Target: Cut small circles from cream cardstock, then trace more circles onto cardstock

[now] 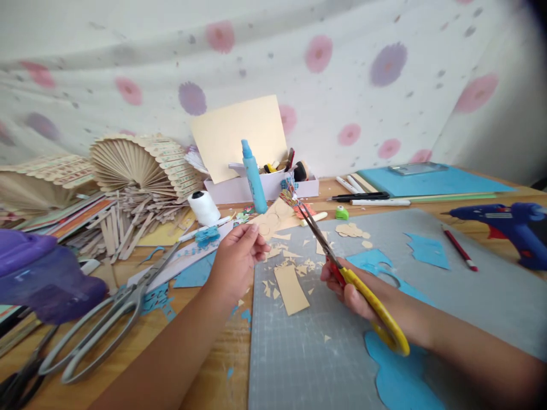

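My left hand (237, 256) is closed in a pinch on a piece of cream paper (280, 218) with pencilled circles on it. My right hand (358, 302) is wrapped round yellow-handled scissors (358, 285); their blades lie almost together and point up and away, to the right of the paper. Small cream scraps (294, 267) are scattered between my hands. Among them is a cream paper strip (292, 290), flat on the grey cutting mat (290, 364). Cut cream discs (351, 230) lie in a small pile beyond my right hand.
Blue paper pieces (401, 370) surround my right forearm. Large grey scissors (137, 299) and a purple container (47, 279) stand left. A blue glue bottle (255, 182), white thread spool (204, 208) and white box (222, 191) are behind. A glue gun (508, 219) lies right.
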The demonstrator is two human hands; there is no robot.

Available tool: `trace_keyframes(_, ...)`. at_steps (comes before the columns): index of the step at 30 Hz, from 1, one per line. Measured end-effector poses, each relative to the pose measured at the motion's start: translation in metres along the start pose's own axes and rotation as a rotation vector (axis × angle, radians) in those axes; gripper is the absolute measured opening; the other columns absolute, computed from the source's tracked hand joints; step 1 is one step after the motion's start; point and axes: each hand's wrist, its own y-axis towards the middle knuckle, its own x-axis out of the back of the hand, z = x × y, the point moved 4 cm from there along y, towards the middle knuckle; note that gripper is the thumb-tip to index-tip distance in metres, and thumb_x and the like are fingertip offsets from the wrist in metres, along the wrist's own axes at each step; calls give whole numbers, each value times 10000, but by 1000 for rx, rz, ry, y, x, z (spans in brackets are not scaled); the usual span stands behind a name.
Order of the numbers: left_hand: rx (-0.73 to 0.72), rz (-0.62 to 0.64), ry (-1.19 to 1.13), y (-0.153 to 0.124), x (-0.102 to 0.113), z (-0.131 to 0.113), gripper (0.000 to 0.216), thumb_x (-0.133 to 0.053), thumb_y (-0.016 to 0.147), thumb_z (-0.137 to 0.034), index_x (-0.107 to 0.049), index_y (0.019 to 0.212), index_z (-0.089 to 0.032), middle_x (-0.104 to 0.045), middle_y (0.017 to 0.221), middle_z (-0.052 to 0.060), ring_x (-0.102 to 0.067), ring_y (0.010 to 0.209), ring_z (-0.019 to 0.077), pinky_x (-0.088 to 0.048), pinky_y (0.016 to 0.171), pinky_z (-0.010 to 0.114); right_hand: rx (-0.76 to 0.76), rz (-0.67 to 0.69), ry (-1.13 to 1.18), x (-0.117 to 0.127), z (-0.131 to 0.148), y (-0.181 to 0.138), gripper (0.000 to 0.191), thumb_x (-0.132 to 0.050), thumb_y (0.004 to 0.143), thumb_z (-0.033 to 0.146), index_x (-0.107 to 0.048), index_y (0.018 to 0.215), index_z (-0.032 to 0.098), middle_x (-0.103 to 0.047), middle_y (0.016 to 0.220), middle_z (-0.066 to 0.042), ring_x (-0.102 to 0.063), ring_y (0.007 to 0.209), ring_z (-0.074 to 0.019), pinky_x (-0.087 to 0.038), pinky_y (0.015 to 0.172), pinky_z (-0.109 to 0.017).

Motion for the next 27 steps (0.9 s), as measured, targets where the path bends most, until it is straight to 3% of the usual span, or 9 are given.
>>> trace_keyframes(3, 116, 6, -276, -8, -7, -1, 279, -733, 627, -342, -515, 690, -179, -569, 589, -56, -580, 536, 93, -419, 507, 197, -5, -24, -26, -1, 2, 1, 619, -338, 762, 780, -498, 986, 226, -544, 951, -97, -548, 896, -276, -483, 801, -469)
trace_keyframes(7, 125, 64, -313, -17, -13, -4, 206, -702, 675, -290, -533, 668, -172, -601, 550, -55, -588, 501, 85, -446, 520, 198, 21, -18, -49, -5, 3, -1, 478, -404, 820, 676, -514, 978, 239, -563, 907, -85, -564, 840, -267, -502, 748, -448)
trace_keyframes(12, 43, 132, -190, -23, -16, -7, 158, -637, 737, -269, -547, 648, -175, -582, 514, -64, -567, 473, 75, -436, 511, 199, 98, -12, -43, -10, 5, -4, 378, -453, 832, 614, -522, 951, 262, -569, 839, -58, -572, 771, -255, -514, 646, -391)
trace_keyframes(22, -93, 191, 64, -30, -17, -20, 199, -563, 770, -231, -502, 585, -191, -572, 474, -60, -545, 490, 93, -430, 556, 228, 48, 47, -28, -13, 11, -5, 451, -425, 824, 653, -536, 998, 252, -586, 892, -62, -571, 800, -250, -517, 698, -392)
trace_keyframes(27, -98, 233, 93, -29, -16, -24, 192, -551, 767, -223, -496, 585, -201, -543, 464, -72, -530, 485, 94, -427, 548, 231, 21, -4, -47, -12, 13, -5, 361, -504, 780, 598, -517, 855, 245, -552, 823, -34, -535, 758, -242, -473, 658, -354)
